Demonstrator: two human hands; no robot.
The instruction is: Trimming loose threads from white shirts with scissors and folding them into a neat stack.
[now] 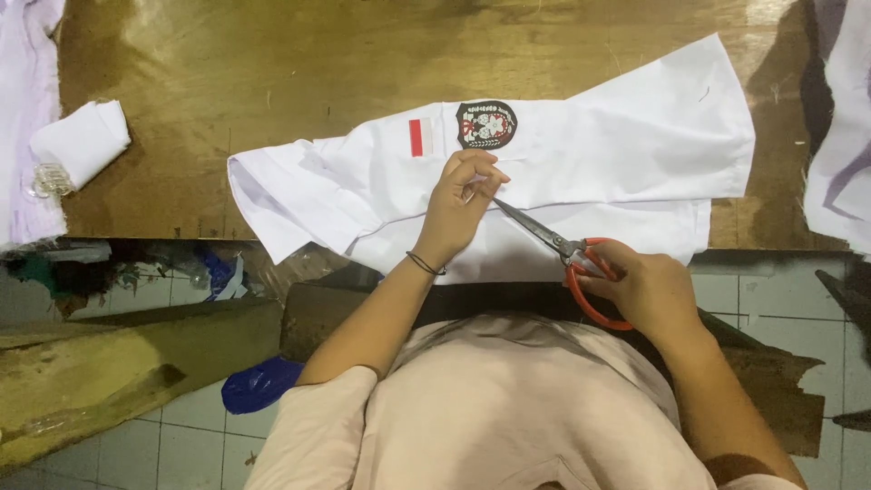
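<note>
White uniform shirt lies flat on the wooden table; left hand pinches fabric just below its black crest badge; right hand grips orange-handled scissors, blades at the pinch; trimming seems underway, demanding steady tension.

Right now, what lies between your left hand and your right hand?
In the head view, the scissors' metal blades span that stretch, tips at the left hand, orange handles in the right hand, over the white shirt.

Head view, straight down (close) over table
</note>
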